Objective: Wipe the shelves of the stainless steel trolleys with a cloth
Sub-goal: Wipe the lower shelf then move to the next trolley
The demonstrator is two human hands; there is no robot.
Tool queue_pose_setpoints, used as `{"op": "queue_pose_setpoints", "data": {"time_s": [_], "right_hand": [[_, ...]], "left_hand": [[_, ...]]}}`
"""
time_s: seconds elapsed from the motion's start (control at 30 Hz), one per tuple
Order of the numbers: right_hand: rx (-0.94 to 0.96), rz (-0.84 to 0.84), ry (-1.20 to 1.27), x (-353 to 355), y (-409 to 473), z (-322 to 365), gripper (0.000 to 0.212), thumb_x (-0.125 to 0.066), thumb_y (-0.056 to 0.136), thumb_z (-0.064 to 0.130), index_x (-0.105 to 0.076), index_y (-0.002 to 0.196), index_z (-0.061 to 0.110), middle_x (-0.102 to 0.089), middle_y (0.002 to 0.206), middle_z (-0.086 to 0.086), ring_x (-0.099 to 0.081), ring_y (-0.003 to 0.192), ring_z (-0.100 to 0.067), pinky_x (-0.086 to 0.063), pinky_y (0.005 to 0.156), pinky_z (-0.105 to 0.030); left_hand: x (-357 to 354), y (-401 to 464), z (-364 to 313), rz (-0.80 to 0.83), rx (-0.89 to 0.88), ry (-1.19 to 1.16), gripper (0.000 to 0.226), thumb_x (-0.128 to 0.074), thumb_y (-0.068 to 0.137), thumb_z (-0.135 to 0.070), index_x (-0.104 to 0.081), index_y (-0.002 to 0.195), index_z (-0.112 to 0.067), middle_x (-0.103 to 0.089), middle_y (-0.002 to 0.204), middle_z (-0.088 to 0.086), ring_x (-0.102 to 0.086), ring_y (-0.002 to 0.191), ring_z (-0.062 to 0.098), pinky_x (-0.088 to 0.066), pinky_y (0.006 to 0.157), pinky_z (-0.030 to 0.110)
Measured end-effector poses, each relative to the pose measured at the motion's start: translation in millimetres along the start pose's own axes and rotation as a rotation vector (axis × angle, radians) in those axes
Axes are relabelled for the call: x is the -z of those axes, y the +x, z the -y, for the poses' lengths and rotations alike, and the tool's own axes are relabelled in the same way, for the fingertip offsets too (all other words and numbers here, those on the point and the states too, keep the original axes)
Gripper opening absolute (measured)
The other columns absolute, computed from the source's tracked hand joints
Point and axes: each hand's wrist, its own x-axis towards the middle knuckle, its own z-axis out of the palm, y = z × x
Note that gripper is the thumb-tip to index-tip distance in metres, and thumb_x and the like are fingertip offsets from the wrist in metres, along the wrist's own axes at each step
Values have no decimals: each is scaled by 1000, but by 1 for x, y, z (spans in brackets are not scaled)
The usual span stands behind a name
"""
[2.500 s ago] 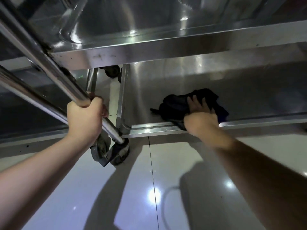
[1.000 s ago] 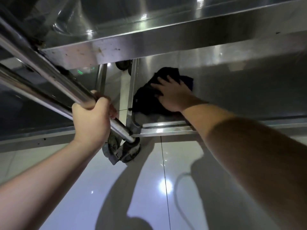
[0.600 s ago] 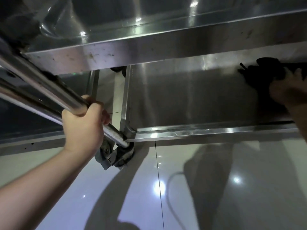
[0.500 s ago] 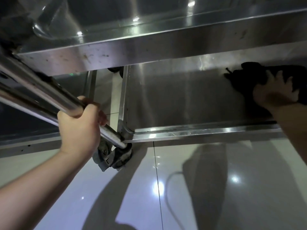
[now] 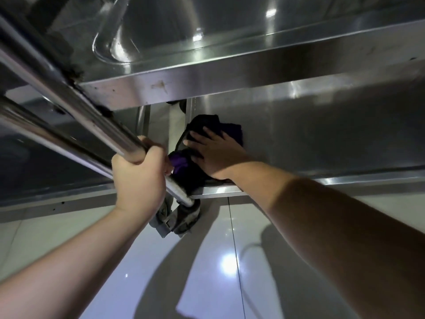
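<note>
Your right hand [image 5: 216,155], fingers spread flat, presses dark cloth [image 5: 202,143] on bottom shelf [image 5: 322,139], middle of frame. Left hand [image 5: 138,178] wraps trolley pole [image 5: 69,97]. Wiping likely half done; right side of shelf left.

one cloth [image 5: 207,127], two hands, two shelves, one castor [image 5: 177,217]
</note>
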Motion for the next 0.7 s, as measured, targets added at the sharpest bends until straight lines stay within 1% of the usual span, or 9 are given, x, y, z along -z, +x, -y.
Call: {"op": "queue_pose_setpoints", "data": {"time_s": [0.07, 0.17, 0.23, 0.3, 0.37, 0.43, 0.5, 0.6, 0.7], "right_hand": [[-48, 33, 2, 9, 23, -7, 56, -24, 106, 53, -10, 160, 44, -1, 169, 17, 3, 157, -21, -4, 122, -50], [-201, 79, 12, 33, 51, -36, 57, -23, 107, 51, -6, 160, 42, 3, 170, 14, 5, 157, -23, -4, 122, -52], [-326, 75, 21, 48, 61, -60, 58, -23, 108, 48, -6, 162, 37, 4, 171, 10, 5, 157, -26, -5, 122, -55], [-442, 41, 47, 55, 65, -79, 59, -25, 108, 46, -8, 162, 31, 0, 171, 6, 3, 157, -29, -7, 123, -57], [-516, 13, 92, 55, 67, -83, 61, -27, 107, 44, -8, 162, 26, 0, 171, 1, 2, 156, -31, -6, 123, -58], [-466, -26, 106, 49, 67, -72, 61, -29, 107, 43, -10, 162, 26, 0, 171, 1, 2, 156, -32, -3, 123, -58], [-292, -59, 49, 38, 64, -55, 60, -29, 105, 45, -13, 162, 32, -3, 171, 6, 0, 157, -29, -5, 123, -57], [-57, 9, 34, 23, 53, -29, 58, -30, 105, 50, -15, 160, 43, -1, 169, 18, 3, 157, -21, -4, 122, -53], [71, 65, 66, 11, 20, -17, 57, -35, 103, 52, -17, 157, 51, 0, 167, 24, 5, 157, -14, -3, 122, -51]], "left_hand": [[-1, -1, -3, -10, 0, 5, 28, -53, 70, -11, -44, 65, 16, -45, 64, 37, -48, 55, 23, -40, 52, 27], [-4, -4, -10, -7, 29, -22, 24, -50, 73, -4, -42, 65, 17, -39, 64, 38, -43, 53, 22, -39, 49, 24], [-5, -5, -12, -6, 44, -35, 24, -51, 74, -3, -38, 64, 15, -35, 63, 37, -37, 53, 26, -34, 49, 28], [-6, -5, -11, 1, 52, -53, 25, -51, 74, -3, -36, 64, 13, -32, 61, 36, -33, 54, 39, -29, 48, 37], [-7, -3, -11, 10, 57, -53, 26, -52, 74, -3, -35, 63, 13, -32, 60, 36, -34, 56, 46, -29, 49, 44], [-8, -3, -10, 8, 58, -53, 26, -52, 73, -4, -34, 63, 12, -32, 60, 35, -34, 57, 48, -29, 49, 47], [-8, -3, -8, 7, 55, -74, 25, -51, 73, -2, -33, 63, 10, -30, 59, 34, -32, 56, 47, -28, 49, 47], [-6, -3, -5, 2, 33, -69, 24, -52, 72, -2, -35, 63, 12, -33, 59, 35, -34, 51, 36, -29, 48, 41], [-4, -2, -2, 6, 21, -76, 26, -54, 71, -6, -36, 63, 10, -35, 59, 35, -36, 54, 41, -30, 49, 40]]}}
